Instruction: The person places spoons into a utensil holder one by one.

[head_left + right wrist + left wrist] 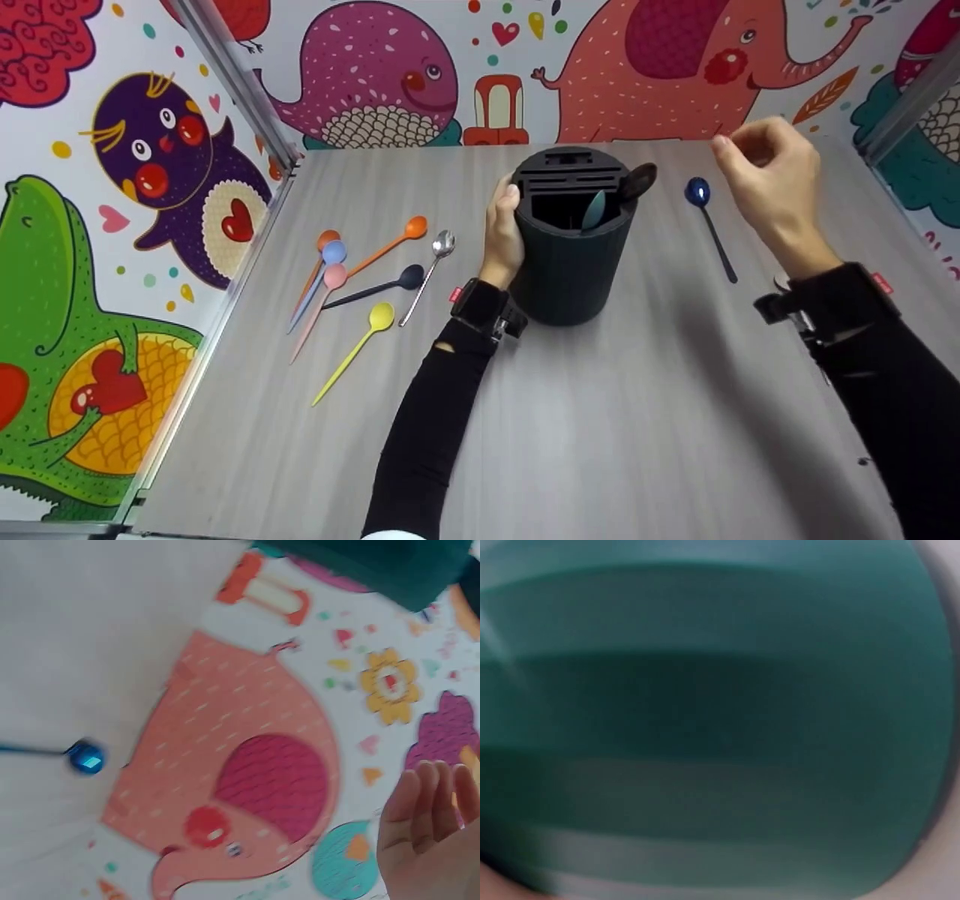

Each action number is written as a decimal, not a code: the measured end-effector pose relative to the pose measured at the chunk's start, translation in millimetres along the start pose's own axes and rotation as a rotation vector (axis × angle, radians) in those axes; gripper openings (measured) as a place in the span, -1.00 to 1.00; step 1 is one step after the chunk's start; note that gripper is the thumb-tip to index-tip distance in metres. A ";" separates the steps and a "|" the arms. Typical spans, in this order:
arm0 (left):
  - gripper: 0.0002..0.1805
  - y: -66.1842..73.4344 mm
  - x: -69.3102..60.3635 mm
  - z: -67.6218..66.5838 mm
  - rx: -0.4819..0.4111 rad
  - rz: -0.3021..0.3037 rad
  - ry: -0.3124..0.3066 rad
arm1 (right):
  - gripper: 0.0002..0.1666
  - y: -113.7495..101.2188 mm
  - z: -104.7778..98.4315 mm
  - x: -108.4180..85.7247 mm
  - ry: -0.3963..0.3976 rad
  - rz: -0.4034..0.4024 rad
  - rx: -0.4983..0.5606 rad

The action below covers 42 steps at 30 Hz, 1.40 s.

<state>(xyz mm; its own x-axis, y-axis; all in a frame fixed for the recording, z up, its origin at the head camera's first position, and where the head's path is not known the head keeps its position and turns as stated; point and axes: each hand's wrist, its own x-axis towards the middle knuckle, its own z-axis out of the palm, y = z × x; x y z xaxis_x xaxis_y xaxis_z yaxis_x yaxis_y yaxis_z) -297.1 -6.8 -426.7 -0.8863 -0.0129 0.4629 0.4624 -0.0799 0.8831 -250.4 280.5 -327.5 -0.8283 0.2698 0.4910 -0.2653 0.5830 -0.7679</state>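
Observation:
A dark utensil holder (566,277), cylindrical with a slotted top, stands upright on the table. My left hand (504,236) holds it by its left side; its green wall (720,705) fills the left wrist view. From the holder's open top rise a teal utensil tip (594,210) and a dark spoon (639,181) leaning right. My right hand (776,176) is raised at the right, its fingers (424,802) loosely bent and holding nothing. Left of and below it lies a shiny blue spoon (698,193), also visible as a blue spoon (86,757) in the right wrist view.
Left of the holder lie several spoons: yellow (381,316), silver (443,244), dark blue (411,277), orange (415,227), pink (334,276) and light blue (334,252). A small pale round thing (781,282) shows partly behind my right wrist. Printed panels (510,67) enclose the table.

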 end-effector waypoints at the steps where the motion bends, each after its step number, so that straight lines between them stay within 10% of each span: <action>1: -0.25 -0.1 -0.1 0.1 0.002 0.000 -0.001 | -0.80 6.7 -3.1 -0.5 -0.020 0.023 -0.037; 18: -0.23 0.1 -0.8 -1.4 0.030 0.000 -0.003 | 0.24 102.1 -44.7 8.6 -0.330 0.411 -0.298; 31: -0.23 0.4 0.2 -3.5 0.014 -0.006 -0.004 | 0.52 149.1 -66.6 0.8 -0.576 0.518 -0.473; 42: -0.24 -0.8 -0.6 -1.3 0.026 -0.014 0.001 | 0.55 175.6 -60.1 -10.4 -0.611 0.739 -0.598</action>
<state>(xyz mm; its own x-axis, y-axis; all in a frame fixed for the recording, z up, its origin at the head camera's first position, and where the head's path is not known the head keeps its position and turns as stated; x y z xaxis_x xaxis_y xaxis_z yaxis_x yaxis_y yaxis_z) -297.0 -8.0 -427.7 -0.8925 -0.0130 0.4508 0.4508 -0.0542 0.8910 -258.8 426.2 -442.7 -0.8304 0.3760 -0.4112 0.5323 0.7533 -0.3862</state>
